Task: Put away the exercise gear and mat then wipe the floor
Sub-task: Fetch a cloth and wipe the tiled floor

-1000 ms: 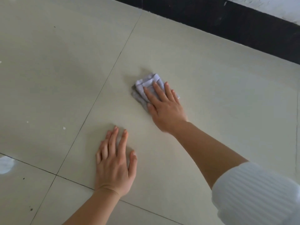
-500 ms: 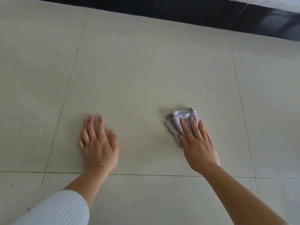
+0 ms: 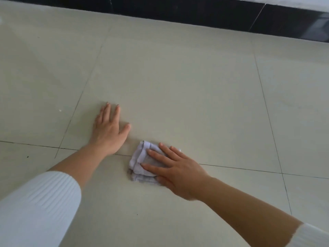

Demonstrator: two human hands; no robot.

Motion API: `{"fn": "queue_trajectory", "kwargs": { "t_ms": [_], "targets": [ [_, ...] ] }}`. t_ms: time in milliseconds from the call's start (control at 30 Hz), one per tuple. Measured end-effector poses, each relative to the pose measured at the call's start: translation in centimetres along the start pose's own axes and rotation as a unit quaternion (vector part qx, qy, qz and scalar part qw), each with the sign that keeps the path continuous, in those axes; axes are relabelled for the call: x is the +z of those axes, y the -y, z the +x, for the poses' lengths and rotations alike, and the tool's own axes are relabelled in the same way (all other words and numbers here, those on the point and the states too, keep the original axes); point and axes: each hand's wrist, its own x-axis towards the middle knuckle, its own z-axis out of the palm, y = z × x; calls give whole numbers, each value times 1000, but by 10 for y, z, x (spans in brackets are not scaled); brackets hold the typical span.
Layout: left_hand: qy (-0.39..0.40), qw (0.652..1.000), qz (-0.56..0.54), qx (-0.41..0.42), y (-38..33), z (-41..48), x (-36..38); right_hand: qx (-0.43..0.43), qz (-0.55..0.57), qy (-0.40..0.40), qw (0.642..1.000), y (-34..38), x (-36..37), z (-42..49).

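Observation:
A folded pale lilac cloth [image 3: 140, 157] lies flat on the cream tiled floor [image 3: 178, 86], across a grout line near the middle of the view. My right hand [image 3: 175, 168] presses down on the cloth with straight, spread fingers, and its palm covers the cloth's right part. Just left of the cloth and slightly farther away, my left hand [image 3: 108, 129] rests flat on a bare tile with its fingers extended, apart from the cloth. No exercise gear or mat is in view.
A dark skirting band [image 3: 195, 13] runs along the far edge of the floor below a white wall. Small specks [image 3: 60, 110] dot the tiles at the left. Grout lines cross the floor around both hands.
My right hand has slid the cloth leftward and toward me, so it now lies close to my left hand. The left hand stays planted on its tile.

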Motion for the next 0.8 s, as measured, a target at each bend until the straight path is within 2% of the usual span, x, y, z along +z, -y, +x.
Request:
{"fn": "queue_trajectory", "kwargs": {
  "t_ms": [67, 167, 300, 500, 567, 633, 733, 800],
  "targets": [
    [-10, 999, 43, 11, -4, -19, -4, 1, -8, 2, 1000, -21, 1, -24],
    [15, 1000, 11, 2, -27, -56, 3, 129, 16, -23, 991, -45, -1, -65],
    [84, 996, -11, -39, -53, -99, 12, 270, 56, -16, 961, -50, 4, -125],
    [108, 994, -15, -9, -72, -171, 20, 392, 155, -11, 907, -15, 7, -140],
    [103, 994, -29, 1, -70, -191, 21, 388, 168, -20, 906, 3, 10, -131],
    [112, 993, -28, 18, -64, -207, 18, 351, 164, -28, 921, 25, 16, -123],
    [117, 993, -10, 24, -48, -225, 11, 252, 143, -17, 957, 67, 24, -119],
    [106, 994, -2, -13, -34, -235, 9, 154, 93, -11, 984, 92, 33, -125]
  ]
}}
